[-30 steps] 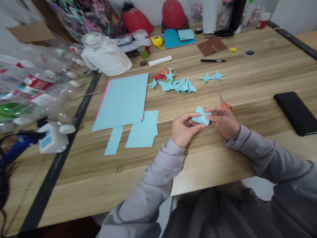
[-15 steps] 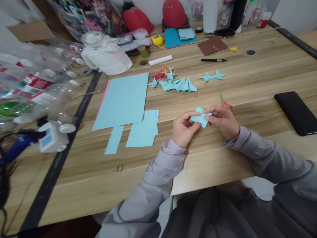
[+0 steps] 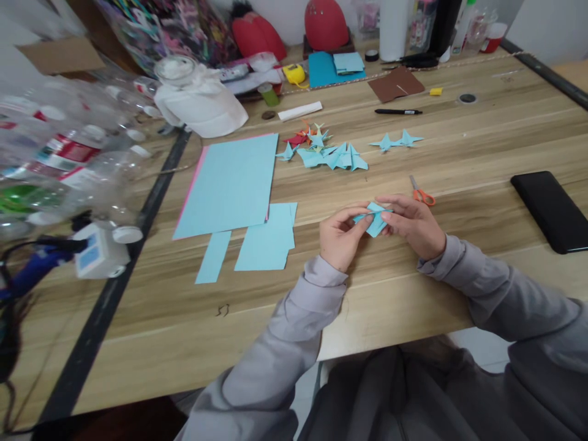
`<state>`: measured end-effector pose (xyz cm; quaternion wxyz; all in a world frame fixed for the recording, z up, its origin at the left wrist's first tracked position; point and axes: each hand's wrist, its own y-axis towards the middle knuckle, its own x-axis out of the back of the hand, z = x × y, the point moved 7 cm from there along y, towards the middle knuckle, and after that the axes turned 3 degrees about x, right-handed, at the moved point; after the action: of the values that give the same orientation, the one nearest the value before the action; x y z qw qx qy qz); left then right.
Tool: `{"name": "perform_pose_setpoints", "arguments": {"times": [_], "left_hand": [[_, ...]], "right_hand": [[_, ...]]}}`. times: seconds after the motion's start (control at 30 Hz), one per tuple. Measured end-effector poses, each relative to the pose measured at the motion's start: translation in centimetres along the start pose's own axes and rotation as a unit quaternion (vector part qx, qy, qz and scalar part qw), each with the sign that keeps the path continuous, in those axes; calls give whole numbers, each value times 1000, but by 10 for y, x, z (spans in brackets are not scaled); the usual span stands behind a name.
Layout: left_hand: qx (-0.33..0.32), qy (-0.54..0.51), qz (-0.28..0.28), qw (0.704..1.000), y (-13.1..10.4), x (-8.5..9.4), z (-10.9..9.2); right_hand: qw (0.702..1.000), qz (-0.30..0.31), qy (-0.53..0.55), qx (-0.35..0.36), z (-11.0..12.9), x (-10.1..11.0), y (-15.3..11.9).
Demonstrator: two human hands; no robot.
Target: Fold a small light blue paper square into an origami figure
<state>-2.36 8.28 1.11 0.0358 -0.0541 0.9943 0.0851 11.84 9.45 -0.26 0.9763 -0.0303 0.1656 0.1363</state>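
A small folded piece of light blue paper [image 3: 376, 225] is held between my two hands, just above the table near its front edge. My left hand [image 3: 341, 236] pinches its left side between thumb and fingers. On the right side, my right hand [image 3: 414, 225] grips it in the same way. Fingertips cover part of the folds. Beyond my right hand lie scissors [image 3: 422, 195] with orange handles. Farther back sit several folded paper cranes [image 3: 342, 157], mostly light blue with some red, orange and green, and a further light blue pair [image 3: 397, 141] to their right.
Light blue sheets [image 3: 229, 184] and cut pieces [image 3: 266, 242] lie left of my hands. A black phone [image 3: 549, 208] rests at the right. Plastic bottles [image 3: 68, 147] crowd the left side. A pen [image 3: 398, 112] and brown paper [image 3: 395, 84] lie toward the back.
The top part of the blue paper now stands up in a fold across the middle, where it lay flatter before. My left thumb has moved up onto it.
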Motion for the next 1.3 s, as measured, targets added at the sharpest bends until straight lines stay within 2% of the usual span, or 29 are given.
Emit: {"name": "perform_pose_setpoints", "arguments": {"times": [0.33,0.73,0.87,1.0,1.3], "left_hand": [[11,-5,-14,1000,0,1,4],[-73,89,9,993,-4,-1,-3],[-78,85,-10,993,-5,0,-5],[-97,88,-15,991,-7,-1,-7],[-64,100,-17,993,-5,-1,-1]], "right_hand": [[994,2,-81,68,3,-4,1],[988,-16,-123,96,8,1,0],[984,-1,-141,112,9,-2,-2],[977,-18,-171,128,8,2,-3],[971,-55,-180,150,11,8,-2]]}}
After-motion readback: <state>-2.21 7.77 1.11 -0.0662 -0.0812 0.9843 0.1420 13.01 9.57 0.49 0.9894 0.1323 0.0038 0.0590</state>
